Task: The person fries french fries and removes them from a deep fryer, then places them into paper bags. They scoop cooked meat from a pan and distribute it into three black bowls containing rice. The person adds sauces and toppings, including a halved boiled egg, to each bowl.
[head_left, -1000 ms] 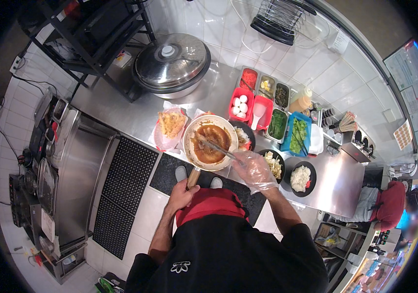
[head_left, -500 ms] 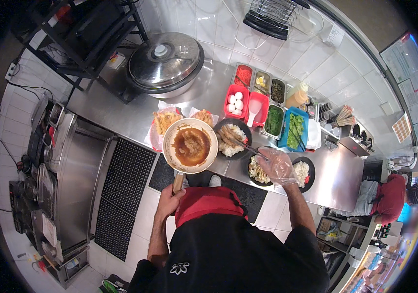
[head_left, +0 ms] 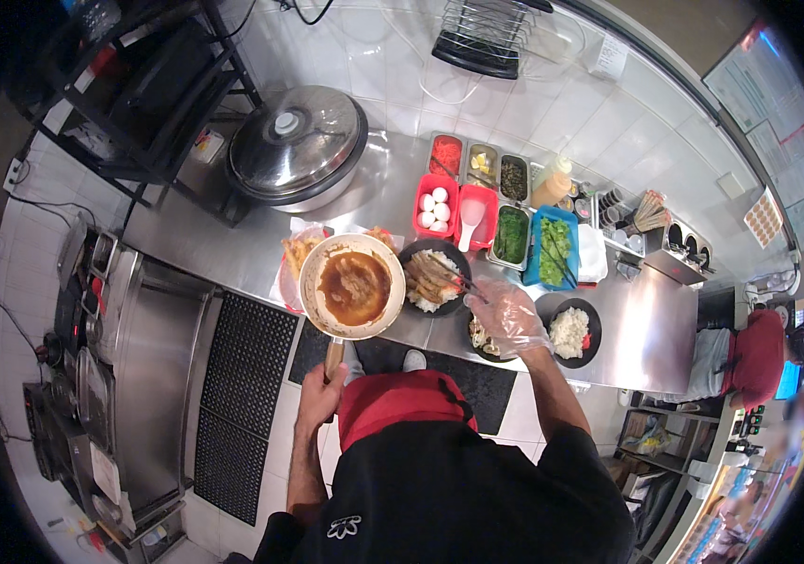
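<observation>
My left hand (head_left: 320, 395) grips the wooden handle of a light frying pan (head_left: 351, 286) with brown sauce in it, held level over the steel counter's front edge. My right hand (head_left: 511, 314), in a clear plastic glove, holds chopsticks (head_left: 456, 274) whose tips reach over a black bowl (head_left: 433, 278) of rice topped with browned food. A second black bowl (head_left: 483, 338) sits partly hidden under that hand. A third black bowl (head_left: 573, 330) with white rice stands to the right.
Fried food on paper (head_left: 297, 256) lies left of the pan. A big lidded pot (head_left: 298, 146) stands at the back. Red tubs of eggs (head_left: 435, 210), greens in trays (head_left: 552, 249) and a sauce bottle (head_left: 553, 183) line the counter (head_left: 656, 320). Another person (head_left: 750, 357) is at right.
The pan has moved left, off the black bowl, which now shows the food on its rice. My right hand drew the chopsticks back toward the right.
</observation>
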{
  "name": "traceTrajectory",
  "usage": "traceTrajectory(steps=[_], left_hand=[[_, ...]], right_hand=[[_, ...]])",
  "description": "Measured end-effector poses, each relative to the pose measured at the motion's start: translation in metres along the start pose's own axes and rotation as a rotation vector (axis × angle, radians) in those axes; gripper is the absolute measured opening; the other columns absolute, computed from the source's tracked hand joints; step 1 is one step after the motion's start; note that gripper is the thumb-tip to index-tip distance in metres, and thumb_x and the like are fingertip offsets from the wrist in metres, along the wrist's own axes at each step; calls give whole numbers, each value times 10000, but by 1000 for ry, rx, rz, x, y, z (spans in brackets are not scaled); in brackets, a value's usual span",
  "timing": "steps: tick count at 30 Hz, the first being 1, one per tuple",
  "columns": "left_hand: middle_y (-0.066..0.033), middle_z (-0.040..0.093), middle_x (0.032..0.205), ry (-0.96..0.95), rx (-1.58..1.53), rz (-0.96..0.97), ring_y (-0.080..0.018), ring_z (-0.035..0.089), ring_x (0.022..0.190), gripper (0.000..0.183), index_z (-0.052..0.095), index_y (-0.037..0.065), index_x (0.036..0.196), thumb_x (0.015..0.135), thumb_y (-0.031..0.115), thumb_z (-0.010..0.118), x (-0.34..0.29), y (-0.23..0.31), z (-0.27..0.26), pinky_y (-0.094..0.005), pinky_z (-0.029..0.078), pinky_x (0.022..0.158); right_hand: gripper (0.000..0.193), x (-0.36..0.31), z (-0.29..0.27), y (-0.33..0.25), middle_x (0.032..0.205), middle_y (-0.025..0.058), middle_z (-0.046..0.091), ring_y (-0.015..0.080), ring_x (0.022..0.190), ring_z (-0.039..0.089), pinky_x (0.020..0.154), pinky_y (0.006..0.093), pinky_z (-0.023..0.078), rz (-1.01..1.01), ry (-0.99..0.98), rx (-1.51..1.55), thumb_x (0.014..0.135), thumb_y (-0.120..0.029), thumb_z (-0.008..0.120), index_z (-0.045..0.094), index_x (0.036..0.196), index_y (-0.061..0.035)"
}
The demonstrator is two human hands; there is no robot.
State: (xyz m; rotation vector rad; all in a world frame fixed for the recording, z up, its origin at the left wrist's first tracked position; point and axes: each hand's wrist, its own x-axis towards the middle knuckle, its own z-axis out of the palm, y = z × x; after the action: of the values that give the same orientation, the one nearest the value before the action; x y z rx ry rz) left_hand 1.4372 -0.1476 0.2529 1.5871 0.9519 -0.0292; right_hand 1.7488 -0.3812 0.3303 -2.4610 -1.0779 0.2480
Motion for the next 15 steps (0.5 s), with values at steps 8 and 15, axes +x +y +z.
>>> traceTrajectory(steps=[8,15], left_hand=[[-269,703,787,159,520,271,-474,703,741,464,616,-45,966,1030,415,613,30,64,8,-545,520,649],[-330,687,804,134,764,338,-539,683,811,411,546,-43,1028,1052,366,570,47,121,31,-611,532,718]], right_hand=[[473,-32,-29,12,1192,273,714,408,1093,705,978,461,548,226,210,197,933,-331,703,699,1207,53],[455,-54,-32,12,1151,301,714,423,1099,703,953,458,555,310,280,275,940,-317,718,710,1175,72]])
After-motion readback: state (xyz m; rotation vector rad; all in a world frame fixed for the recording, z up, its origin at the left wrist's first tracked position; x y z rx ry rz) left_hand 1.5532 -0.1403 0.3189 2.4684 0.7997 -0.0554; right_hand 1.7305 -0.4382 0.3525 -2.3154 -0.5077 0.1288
